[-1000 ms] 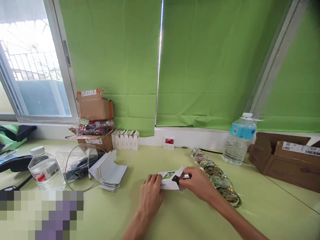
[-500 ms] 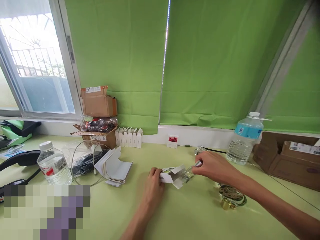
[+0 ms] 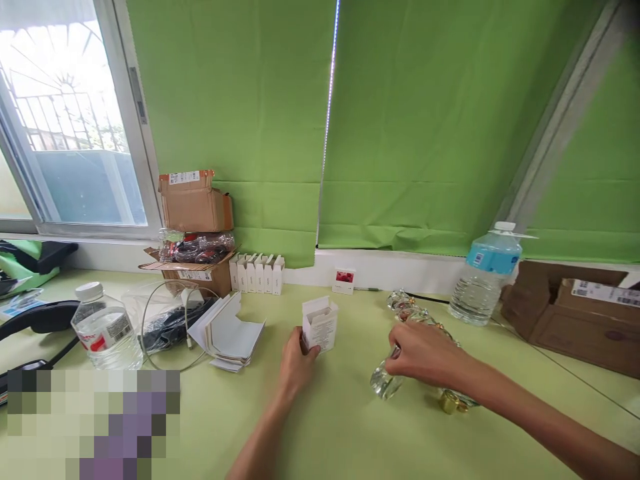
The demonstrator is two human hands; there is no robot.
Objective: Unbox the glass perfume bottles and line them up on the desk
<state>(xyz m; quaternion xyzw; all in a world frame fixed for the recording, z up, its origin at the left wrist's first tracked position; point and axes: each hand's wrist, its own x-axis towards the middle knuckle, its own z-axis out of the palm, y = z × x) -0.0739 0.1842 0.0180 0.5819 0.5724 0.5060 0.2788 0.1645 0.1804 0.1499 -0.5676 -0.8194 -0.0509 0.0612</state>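
My left hand (image 3: 299, 360) is closed around the lower left side of a small white carton (image 3: 321, 325), which stands upright on the table with its top flaps up. My right hand (image 3: 417, 350) grips a small clear glass bottle (image 3: 385, 382) by its silvery neck. The bottle tilts, its thick base pointing down and left, just right of the carton and apart from it. Under and behind my right forearm lie shiny glass pieces (image 3: 400, 303) in a row and a gold cap (image 3: 449, 402), partly hidden.
Several narrow white cartons (image 3: 257, 275) stand against the wall. Folded white card (image 3: 233, 337) lies stacked left of my hands. A small card with a red picture (image 3: 344, 281) stands at the back. Water bottles (image 3: 484, 280) and brown boxes (image 3: 575, 317) flank the table.
The carton has gone from lying tilted toward the right to standing upright. My right hand has drawn the glass bottle away from its mouth, lower and toward me.
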